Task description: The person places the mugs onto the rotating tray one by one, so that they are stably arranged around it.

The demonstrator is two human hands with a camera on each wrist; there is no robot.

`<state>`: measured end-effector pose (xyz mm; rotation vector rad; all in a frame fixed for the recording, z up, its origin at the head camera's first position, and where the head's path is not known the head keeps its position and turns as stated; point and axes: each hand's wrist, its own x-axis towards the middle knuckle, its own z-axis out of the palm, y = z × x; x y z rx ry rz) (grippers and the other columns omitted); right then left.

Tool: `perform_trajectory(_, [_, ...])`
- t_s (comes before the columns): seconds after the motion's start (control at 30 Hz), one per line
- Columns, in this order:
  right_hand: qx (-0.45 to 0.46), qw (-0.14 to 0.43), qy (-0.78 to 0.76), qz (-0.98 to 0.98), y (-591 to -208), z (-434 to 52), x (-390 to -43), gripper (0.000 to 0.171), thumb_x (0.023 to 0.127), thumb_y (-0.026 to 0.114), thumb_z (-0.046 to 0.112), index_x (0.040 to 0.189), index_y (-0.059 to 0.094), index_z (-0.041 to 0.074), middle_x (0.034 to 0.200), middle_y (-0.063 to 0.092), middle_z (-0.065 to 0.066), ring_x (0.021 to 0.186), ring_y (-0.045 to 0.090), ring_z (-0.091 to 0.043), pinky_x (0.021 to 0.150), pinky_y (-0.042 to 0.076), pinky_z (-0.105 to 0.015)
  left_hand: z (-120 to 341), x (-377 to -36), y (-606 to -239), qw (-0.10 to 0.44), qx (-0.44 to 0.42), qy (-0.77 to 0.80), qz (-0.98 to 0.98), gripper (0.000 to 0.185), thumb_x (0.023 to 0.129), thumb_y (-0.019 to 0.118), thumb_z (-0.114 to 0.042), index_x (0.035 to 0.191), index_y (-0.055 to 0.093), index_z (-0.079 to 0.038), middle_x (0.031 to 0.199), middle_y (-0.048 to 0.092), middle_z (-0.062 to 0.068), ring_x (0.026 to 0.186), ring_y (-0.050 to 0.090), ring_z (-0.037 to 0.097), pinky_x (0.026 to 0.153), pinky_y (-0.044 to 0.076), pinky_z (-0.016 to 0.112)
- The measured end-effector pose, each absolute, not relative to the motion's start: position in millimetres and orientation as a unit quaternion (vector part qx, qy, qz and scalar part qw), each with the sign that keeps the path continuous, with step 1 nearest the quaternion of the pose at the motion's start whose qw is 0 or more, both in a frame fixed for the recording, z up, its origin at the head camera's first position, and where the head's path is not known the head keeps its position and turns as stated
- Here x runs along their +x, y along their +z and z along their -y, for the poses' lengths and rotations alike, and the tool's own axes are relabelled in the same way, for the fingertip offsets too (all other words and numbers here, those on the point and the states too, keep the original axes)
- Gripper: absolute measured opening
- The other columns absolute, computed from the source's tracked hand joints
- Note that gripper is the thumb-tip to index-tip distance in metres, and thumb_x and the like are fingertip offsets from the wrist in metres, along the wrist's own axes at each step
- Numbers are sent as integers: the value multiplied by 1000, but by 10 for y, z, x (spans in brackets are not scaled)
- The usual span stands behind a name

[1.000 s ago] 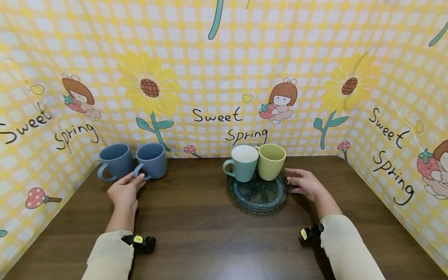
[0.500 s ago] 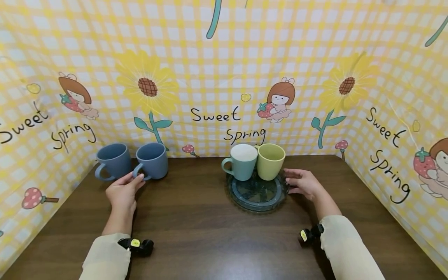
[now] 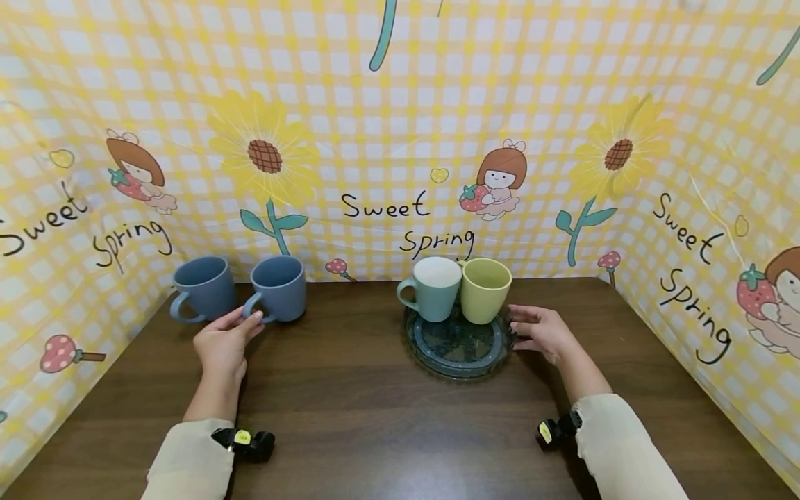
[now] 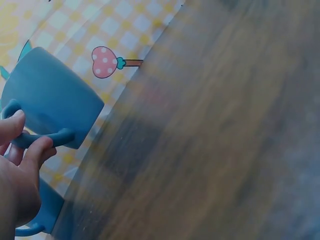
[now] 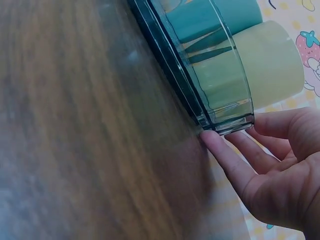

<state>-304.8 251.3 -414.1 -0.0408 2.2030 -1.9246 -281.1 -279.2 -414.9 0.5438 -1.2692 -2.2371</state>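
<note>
In the head view, my left hand (image 3: pixel 223 348) pinches the handle of a blue mug (image 3: pixel 278 288) between thumb and fingers. The left wrist view shows this mug (image 4: pixel 55 95) upright, with a thumb and fingertips on its handle. A second blue mug (image 3: pixel 205 290) stands just left of it. My right hand (image 3: pixel 542 335) holds the right edge of a round dark glass tray (image 3: pixel 458 364); in the right wrist view the thumb is low at the tray's base (image 5: pixel 172 65) and the forefinger at its rim. A teal mug (image 3: pixel 435 295) and a yellow-green mug (image 3: pixel 485 295) stand on the tray.
The brown wooden table (image 3: pixel 375 430) ends at a yellow checked cloth (image 3: pixel 375 139) hung behind and along both sides. The teal and yellow-green mugs sit toward the back of the tray, close together.
The blue mug in my left hand has shifted slightly to the right, away from the other blue mug. My right hand stays at the tray's edge, and the tray is nearly unmoved.
</note>
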Motion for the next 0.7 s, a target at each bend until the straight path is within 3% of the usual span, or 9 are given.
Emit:
perform_trajectory(0.3, [-6,105,-666,-739,-4133,-2501,-2988,53,98,52,-3,147,32,-8,143,33,-31,117,49,-33,80,59,-39,2732,-2777,-4109,245,187,-818,486,28,67,79,20,79,76,-5,69,64,5,61,69,13,58,60,30])
perform_trajectory(0.7, [1,97,-686,-721,-4137,-2462,-2895,56,97,53,-3,147,29,-9,143,32,-32,103,55,-22,78,60,-38,2620,-2688,-4082,236,162,-817,501,26,70,77,20,80,76,-4,70,65,5,62,69,14,61,60,31])
